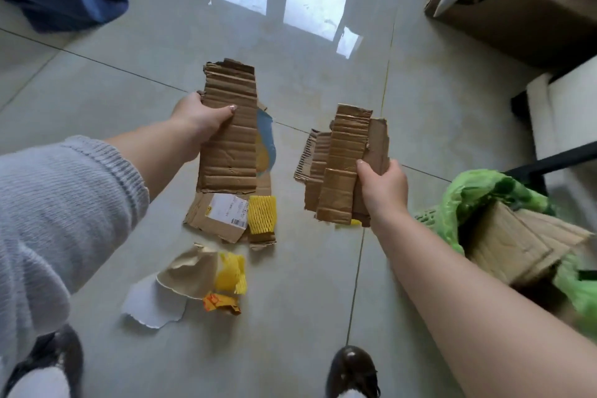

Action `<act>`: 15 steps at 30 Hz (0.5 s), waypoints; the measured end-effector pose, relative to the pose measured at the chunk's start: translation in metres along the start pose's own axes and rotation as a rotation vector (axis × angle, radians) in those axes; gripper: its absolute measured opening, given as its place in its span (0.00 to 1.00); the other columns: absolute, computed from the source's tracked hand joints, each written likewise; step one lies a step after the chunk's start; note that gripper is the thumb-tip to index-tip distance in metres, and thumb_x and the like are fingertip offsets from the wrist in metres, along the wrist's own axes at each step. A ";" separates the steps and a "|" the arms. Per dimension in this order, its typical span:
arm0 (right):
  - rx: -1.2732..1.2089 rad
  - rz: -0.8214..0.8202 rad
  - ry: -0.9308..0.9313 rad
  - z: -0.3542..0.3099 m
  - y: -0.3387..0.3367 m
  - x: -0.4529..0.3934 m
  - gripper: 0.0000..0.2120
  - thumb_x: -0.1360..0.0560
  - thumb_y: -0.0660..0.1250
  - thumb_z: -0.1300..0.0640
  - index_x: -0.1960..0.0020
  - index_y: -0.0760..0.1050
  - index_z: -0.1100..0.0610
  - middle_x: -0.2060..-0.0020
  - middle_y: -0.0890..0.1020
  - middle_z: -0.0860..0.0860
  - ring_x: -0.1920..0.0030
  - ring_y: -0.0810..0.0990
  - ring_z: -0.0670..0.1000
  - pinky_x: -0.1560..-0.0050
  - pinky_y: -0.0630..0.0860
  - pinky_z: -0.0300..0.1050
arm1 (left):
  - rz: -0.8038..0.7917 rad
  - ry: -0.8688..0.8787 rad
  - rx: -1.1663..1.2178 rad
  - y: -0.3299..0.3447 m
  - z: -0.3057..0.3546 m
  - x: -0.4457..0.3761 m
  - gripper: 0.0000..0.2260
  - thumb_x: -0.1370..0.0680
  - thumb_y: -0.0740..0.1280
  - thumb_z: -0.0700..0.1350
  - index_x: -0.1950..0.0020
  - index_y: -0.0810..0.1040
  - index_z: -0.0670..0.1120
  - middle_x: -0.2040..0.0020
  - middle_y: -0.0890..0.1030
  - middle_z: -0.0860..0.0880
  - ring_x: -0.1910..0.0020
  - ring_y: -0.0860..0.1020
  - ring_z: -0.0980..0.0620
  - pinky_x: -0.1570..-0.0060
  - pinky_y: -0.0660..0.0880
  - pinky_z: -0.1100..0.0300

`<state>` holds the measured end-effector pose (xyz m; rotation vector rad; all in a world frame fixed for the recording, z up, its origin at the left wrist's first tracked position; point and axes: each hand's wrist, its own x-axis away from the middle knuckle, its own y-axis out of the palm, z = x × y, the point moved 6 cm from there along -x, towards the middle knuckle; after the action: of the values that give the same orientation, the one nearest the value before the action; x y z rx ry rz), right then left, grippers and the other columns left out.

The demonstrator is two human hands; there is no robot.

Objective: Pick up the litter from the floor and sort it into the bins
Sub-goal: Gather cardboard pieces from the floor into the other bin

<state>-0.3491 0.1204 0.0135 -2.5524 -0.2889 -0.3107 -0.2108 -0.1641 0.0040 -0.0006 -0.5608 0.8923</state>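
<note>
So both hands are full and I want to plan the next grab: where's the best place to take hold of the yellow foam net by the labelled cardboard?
Pinch the yellow foam net by its right edge, coming from above: that side is free, while its left edge meets the labelled cardboard.

Long torn cardboard strip [230, 132], ribbed side up, held above the floor; a bundle of smaller cardboard pieces [342, 165] is held to its right. On the tiles lie a labelled cardboard scrap [219, 216] with yellow foam netting [261, 214] on it, nearer a brown paper piece [190, 273], white paper [151, 304], another yellow net [231, 273] and an orange wrapper [221, 302]. Green-lined bin [458, 203] at right holds cardboard.
</note>
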 end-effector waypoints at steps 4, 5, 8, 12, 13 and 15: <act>-0.070 0.080 0.013 -0.026 -0.061 0.057 0.18 0.28 0.68 0.53 0.41 0.70 0.56 0.52 0.79 0.52 0.51 0.79 0.55 0.45 0.77 0.55 | -0.092 0.078 0.039 0.010 0.047 0.068 0.14 0.27 0.70 0.45 0.44 0.70 0.47 0.45 0.78 0.44 0.49 0.78 0.46 0.53 0.77 0.51; -0.097 0.100 0.006 -0.029 -0.078 0.072 0.21 0.28 0.68 0.54 0.38 0.68 0.57 0.50 0.79 0.52 0.49 0.79 0.55 0.44 0.76 0.55 | -0.117 0.098 0.041 0.016 0.057 0.087 0.15 0.26 0.70 0.45 0.43 0.69 0.47 0.45 0.77 0.45 0.49 0.78 0.46 0.52 0.77 0.51; -0.175 0.147 -0.005 -0.025 -0.129 0.112 0.25 0.29 0.69 0.58 0.36 0.63 0.56 0.49 0.77 0.52 0.50 0.78 0.52 0.42 0.75 0.52 | -0.178 0.162 0.061 0.045 0.076 0.142 0.16 0.27 0.68 0.42 0.42 0.68 0.47 0.45 0.77 0.44 0.47 0.78 0.45 0.48 0.77 0.49; -0.273 0.237 -0.029 -0.007 -0.194 0.146 0.28 0.29 0.69 0.62 0.33 0.62 0.55 0.48 0.77 0.49 0.52 0.78 0.47 0.44 0.74 0.45 | -0.312 0.210 0.168 0.097 0.083 0.211 0.17 0.29 0.64 0.35 0.42 0.69 0.44 0.45 0.77 0.40 0.48 0.79 0.41 0.49 0.78 0.47; -0.290 0.275 -0.027 -0.002 -0.211 0.151 0.28 0.29 0.68 0.62 0.32 0.62 0.54 0.46 0.77 0.50 0.50 0.78 0.48 0.43 0.74 0.46 | -0.345 0.213 0.181 0.110 0.084 0.224 0.17 0.30 0.64 0.34 0.43 0.69 0.44 0.45 0.77 0.39 0.49 0.79 0.40 0.49 0.78 0.46; -0.297 0.391 -0.012 0.009 -0.249 0.156 0.26 0.29 0.68 0.61 0.34 0.65 0.53 0.46 0.77 0.50 0.50 0.77 0.49 0.44 0.75 0.46 | -0.372 0.201 0.211 0.137 0.082 0.247 0.17 0.30 0.64 0.34 0.43 0.69 0.45 0.45 0.77 0.40 0.50 0.79 0.40 0.50 0.79 0.46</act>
<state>-0.2662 0.3537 0.1724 -2.8248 0.2727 -0.1998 -0.2277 0.0861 0.1572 0.1973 -0.2641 0.5752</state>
